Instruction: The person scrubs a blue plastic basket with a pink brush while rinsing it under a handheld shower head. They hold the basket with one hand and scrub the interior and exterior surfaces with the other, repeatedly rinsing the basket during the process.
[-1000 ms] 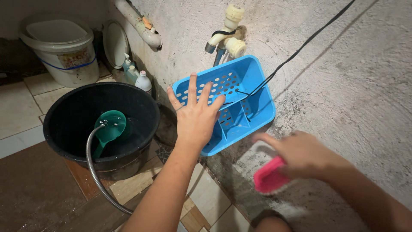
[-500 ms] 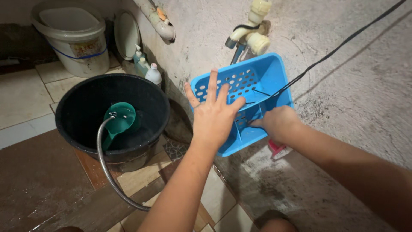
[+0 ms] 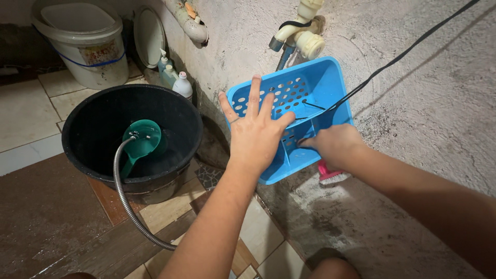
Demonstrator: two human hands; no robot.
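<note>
A blue perforated plastic basket (image 3: 320, 82) with compartments hangs tilted against the rough grey wall, under a white tap (image 3: 305, 39). My left hand (image 3: 256, 137) is spread open and flat against the basket's left side. My right hand (image 3: 336, 146) is closed at the basket's lower right compartment, its fingers at the rim. A pink scrub brush (image 3: 330, 176) shows just beneath that hand, in its grip, against the wall below the basket.
A black cable (image 3: 403, 54) runs from the upper right down into the basket. On the tiled floor stands a black bucket (image 3: 93, 98) holding a green dipper (image 3: 142, 142) and a metal hose (image 3: 124, 201). Behind are a white bucket (image 3: 82, 46), several bottles (image 3: 173, 77) and a pipe (image 3: 188, 23).
My right hand rose with the pink brush from the wall at lower right up to the basket's lower compartment. My left hand stayed spread on the basket.
</note>
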